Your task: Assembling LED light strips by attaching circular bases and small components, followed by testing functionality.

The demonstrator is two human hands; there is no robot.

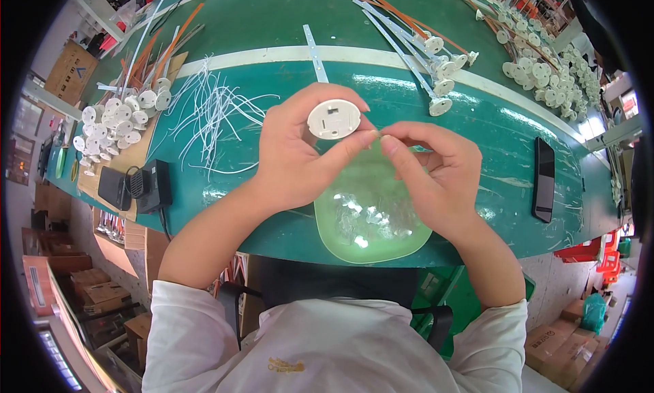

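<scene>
My left hand is closed round a white round plastic base, its flat face with small slots and holes turned up. A pale narrow strip sticks out beyond those fingers, in line with the base; where they join is hidden. My right hand is in a pinch, its thumb and forefinger tips meeting close by my left thumb. Whatever the pinch holds is too small to make out. Below both hands lies a translucent green bowl at the table's near edge, with small shiny bits inside.
Loose white wires and a black power adapter lie to the left, beside clustered white bases on strips. More strips with bases lie ahead and far right. A black phone rests on the green table at right.
</scene>
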